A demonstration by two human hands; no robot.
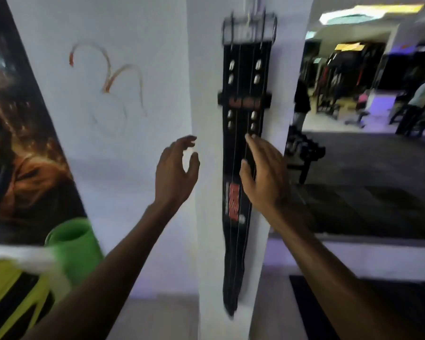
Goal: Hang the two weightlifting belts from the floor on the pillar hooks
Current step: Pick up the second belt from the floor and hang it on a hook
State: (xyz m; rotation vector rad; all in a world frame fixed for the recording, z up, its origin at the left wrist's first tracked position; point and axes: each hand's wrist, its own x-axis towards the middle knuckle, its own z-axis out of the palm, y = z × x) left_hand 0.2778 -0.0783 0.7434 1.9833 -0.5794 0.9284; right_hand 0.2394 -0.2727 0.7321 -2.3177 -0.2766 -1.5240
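Observation:
A black weightlifting belt (242, 82) with silver rivets and a red label hangs down the white pillar (206, 94) from its metal buckle (249, 25), which is caught on a hook at the top. My right hand (263, 175) lies flat against the belt's right edge about halfway down, fingers extended, not gripping. My left hand (176, 170) hovers just left of the pillar's corner with its fingers curled apart and holds nothing. Only one belt is in view. The frame is motion-blurred.
A white wall with a faint orange scribble (108, 77) and a dark poster (17, 143) lie to the left. A green rolled mat (76, 244) stands at the lower left. To the right is a wall mirror (378, 143) or opening showing gym machines and a dumbbell rack.

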